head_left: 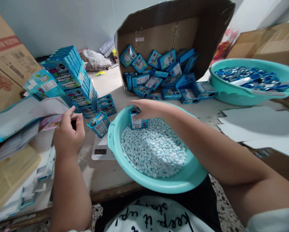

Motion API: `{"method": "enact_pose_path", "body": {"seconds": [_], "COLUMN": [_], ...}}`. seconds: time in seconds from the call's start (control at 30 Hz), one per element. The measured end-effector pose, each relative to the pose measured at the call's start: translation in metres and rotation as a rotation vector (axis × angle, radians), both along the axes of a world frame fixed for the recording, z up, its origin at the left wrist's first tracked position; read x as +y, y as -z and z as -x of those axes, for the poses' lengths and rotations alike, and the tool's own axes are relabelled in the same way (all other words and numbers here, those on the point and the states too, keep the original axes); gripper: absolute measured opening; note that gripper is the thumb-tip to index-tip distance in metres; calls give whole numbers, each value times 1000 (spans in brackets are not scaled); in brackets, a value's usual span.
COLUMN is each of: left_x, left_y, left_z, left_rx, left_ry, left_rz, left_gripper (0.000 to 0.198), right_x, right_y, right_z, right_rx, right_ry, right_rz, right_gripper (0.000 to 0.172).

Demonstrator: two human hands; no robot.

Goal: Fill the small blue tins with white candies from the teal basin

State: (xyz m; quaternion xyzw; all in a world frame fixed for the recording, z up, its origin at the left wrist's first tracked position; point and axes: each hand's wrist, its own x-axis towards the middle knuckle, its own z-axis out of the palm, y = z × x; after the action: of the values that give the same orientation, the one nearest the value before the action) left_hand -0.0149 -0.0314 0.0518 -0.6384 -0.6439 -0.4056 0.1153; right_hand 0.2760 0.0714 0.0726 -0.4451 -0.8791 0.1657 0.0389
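My right hand (pixel 146 109) reaches into a turquoise basin (pixel 156 186) and grips a small blue candy box (pixel 137 123) at its inner left side. Pale blue-white candies (pixel 156 151) fill the bottom of the basin. My left hand (pixel 69 133) hovers left of the basin, fingers curled toward the thumb; whether anything is between them is hidden. Just behind its fingertips lie white sheets (pixel 49 108). Between my left hand and the basin, another candy box (pixel 99 124) leans at a tilt. A white digital scale (pixel 102 153) shows beside the basin's left edge.
Blue candy boxes (pixel 73 80) are stacked at the back left. A cardboard carton (pixel 144 38) on its side holds more boxes. On the right stands a turquoise basin (pixel 243 96) of blue-and-silver items, near flat white cards (pixel 250 125). A brown carton (pixel 12 54) is far left.
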Motion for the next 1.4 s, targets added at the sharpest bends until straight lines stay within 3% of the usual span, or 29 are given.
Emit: {"method": "enact_pose_path", "body": {"seconds": [0.4,0.57,0.7,0.9,1.03,1.13,1.23,1.4], "left_x": [1,2,3,10,19,21,20,17], "left_y": [0,1,1,6,12,14,16,15], "left_z": [-1,-4,-7,-11,-15,-20,-24,-22], "left_rx": [47,-81,-130,-137,-226,-150,-24,-12], "left_ry": [45,151,136,-9,-120,-172,-71,133], "left_rz": [47,314,522,391,286,203,143,300], "left_gripper": [45,53,62,68,61,52,46,63], "right_x": [-2,-4,-4,-4,-7,-12,-17,-17], "right_y": [-3,-7,-7,-8,-13,-16,-18,-16], "right_z": [3,4,4,6,5,4,3,1], "right_rx": [-38,-56,-48,-78,-113,-76,-48,-29], "right_ry": [35,28,24,13,4,3,17,26], "right_rz": [22,34,37,24,13,-16,-42,-52], "right_gripper": [77,73,72,73,76,75,74,78]}}
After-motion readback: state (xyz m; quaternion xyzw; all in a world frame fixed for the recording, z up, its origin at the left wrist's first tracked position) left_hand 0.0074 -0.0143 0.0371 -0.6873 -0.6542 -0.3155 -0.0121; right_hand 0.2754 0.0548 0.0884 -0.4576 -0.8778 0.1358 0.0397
